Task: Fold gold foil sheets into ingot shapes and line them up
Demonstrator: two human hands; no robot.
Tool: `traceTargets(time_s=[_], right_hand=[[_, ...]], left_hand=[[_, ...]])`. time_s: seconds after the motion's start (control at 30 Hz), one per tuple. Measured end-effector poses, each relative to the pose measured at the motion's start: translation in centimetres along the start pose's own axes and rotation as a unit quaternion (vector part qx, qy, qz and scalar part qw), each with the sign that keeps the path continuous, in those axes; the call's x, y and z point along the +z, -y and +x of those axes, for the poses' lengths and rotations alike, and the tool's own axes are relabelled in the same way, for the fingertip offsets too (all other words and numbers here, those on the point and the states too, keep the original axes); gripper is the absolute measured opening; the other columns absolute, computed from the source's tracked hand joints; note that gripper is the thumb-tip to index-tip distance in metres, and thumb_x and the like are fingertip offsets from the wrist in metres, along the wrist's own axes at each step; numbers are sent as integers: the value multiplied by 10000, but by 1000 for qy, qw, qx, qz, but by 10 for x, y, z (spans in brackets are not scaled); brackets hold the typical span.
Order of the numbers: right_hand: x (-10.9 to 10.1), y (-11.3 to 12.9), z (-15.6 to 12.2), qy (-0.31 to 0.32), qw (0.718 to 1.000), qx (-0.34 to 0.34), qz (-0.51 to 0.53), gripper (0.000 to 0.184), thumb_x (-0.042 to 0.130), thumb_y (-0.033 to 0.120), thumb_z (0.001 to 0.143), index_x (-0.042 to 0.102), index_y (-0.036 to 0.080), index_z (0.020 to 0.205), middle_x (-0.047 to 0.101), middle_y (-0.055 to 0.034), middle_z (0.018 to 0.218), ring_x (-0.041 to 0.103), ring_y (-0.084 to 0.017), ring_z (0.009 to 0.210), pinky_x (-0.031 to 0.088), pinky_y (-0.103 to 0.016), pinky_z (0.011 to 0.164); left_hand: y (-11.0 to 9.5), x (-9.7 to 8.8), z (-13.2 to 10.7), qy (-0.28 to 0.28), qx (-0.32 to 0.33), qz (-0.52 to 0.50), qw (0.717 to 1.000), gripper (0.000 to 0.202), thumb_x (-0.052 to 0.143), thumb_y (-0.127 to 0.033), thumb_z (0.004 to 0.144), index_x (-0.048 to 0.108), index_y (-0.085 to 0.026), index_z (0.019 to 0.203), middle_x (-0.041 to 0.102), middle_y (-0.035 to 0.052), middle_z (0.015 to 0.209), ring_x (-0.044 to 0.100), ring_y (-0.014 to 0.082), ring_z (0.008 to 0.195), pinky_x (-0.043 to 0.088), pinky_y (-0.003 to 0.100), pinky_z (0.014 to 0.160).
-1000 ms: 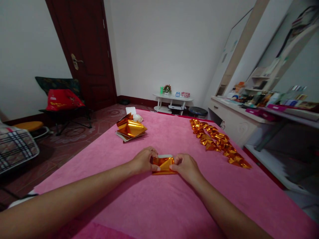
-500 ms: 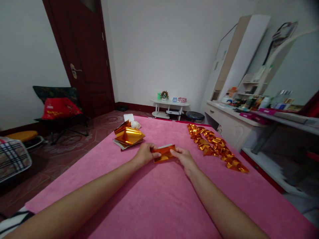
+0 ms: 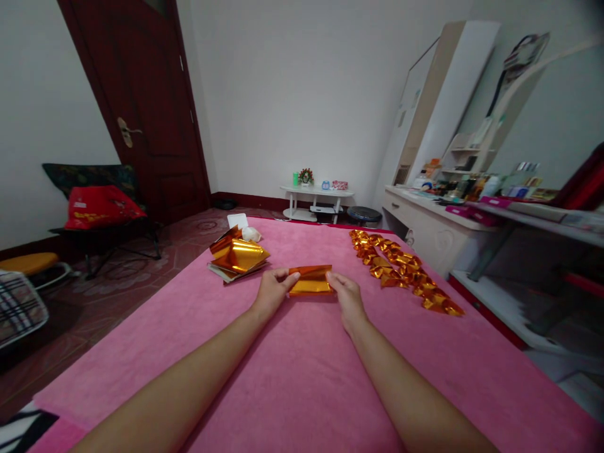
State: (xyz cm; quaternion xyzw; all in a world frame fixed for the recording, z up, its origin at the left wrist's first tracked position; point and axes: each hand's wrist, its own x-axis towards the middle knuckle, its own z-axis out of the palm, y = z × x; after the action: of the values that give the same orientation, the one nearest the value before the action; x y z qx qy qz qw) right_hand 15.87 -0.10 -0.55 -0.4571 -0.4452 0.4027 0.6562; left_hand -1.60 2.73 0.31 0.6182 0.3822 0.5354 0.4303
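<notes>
A folded strip of shiny gold foil paper (image 3: 310, 281) stretches between my two hands, just over the pink cloth (image 3: 292, 371). My left hand (image 3: 274, 291) pinches its left end, thumb in front. At the right end, my right hand (image 3: 346, 294) grips it with thumb and fingers. To the left lies a stack of loose gold foil sheets (image 3: 240, 257), some curled upward. Over on the right, several folded gold foil pieces (image 3: 394, 264) lie in rows.
Behind the foil stack are a crumpled white item (image 3: 251, 234) and a white square (image 3: 237, 221). A white dressing table (image 3: 425, 217) with bottles stands along the right side. A chair with a red bag (image 3: 101, 206) is at left, and a low white table (image 3: 316, 191) by the wall.
The foil strip has gone from tilted to nearly level, its gold face turned more toward me. Both hands still hold its ends. The whole view has shifted slightly.
</notes>
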Motion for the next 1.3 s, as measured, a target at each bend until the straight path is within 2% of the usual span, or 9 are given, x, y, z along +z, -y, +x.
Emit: traceTargets(time_s=[0.2,0.37,0.53,0.6,0.77,0.93,1.13,1.3], right_hand=[[-4,0,-3,-17,1000,-26,-3,290,699,441,678,727,162,749,652,1,667,564,-165,667,429,-283,666],[-6,0,-4,-30,999,-22,22,239,711,390,673,722,165,753,658,-3,687,561,-155,658,431,-283,671],[-5,5,-5,-46,998,-5,53,217,721,372,641,689,174,725,650,2,689,551,-140,641,422,-257,635],[-5,5,-5,-52,997,-8,48,210,723,372,627,665,178,682,626,11,646,539,-136,620,420,-253,621],[-6,2,-4,-59,997,-19,36,202,735,341,593,611,181,598,591,21,599,516,-129,594,417,-247,602],[-7,2,-4,-50,998,-27,34,232,728,382,623,635,179,685,620,11,653,541,-138,618,439,-259,622],[-9,0,-2,-61,997,-22,38,262,733,409,633,655,173,713,636,12,644,558,-136,584,446,-264,594],[-9,1,-3,-62,998,-19,18,252,748,386,612,675,163,706,644,3,641,552,-132,575,443,-254,572]], left_hand=[[-2,4,-4,27,-35,-46,998,375,658,-481,705,641,-109,658,537,-14,551,423,83,496,315,200,497],[-4,5,-7,28,-46,-53,997,473,623,-539,721,527,-125,513,464,-27,482,374,68,471,271,195,478],[-7,6,-8,22,-35,-28,999,465,671,-522,679,534,-125,480,458,-30,456,375,65,454,278,191,461],[-6,6,-8,12,-32,-40,999,408,689,-484,676,593,-117,526,508,-18,491,416,74,469,300,190,463],[-2,6,-7,-21,-29,-98,995,290,737,-385,651,717,-115,757,672,43,721,570,131,604,426,217,542],[-3,7,-9,-20,-55,-72,996,306,762,-382,608,725,-108,739,659,34,622,531,115,498,387,203,441],[-11,11,-12,27,-17,-48,998,276,727,-381,656,724,-108,701,651,35,625,532,115,527,400,206,483],[-7,9,-11,12,8,-49,999,251,687,-365,712,728,-118,721,674,47,726,575,134,620,437,218,558]])
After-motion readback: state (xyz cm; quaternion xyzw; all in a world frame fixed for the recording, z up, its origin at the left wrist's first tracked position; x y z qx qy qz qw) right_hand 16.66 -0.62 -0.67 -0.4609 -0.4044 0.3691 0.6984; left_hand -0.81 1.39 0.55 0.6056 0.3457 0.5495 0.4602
